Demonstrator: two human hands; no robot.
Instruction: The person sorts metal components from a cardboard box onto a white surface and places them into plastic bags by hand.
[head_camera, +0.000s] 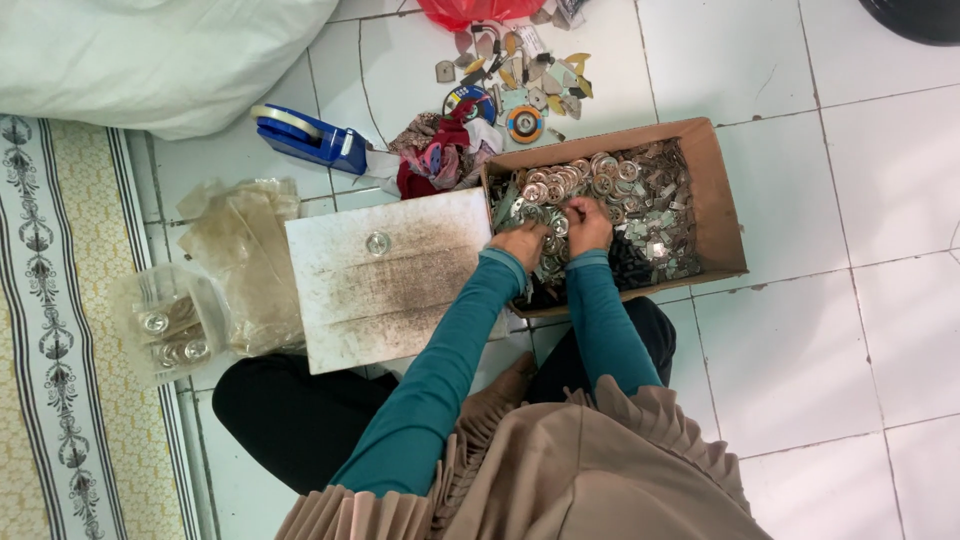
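Both arms reach forward — left hand (520, 243), right hand (588, 224) side by side.

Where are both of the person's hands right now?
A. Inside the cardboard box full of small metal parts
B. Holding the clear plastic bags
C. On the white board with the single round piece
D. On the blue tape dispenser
A: the left hand and right hand are both down among the shiny metal rings and parts in the cardboard box, while the white board beside it goes untouched.
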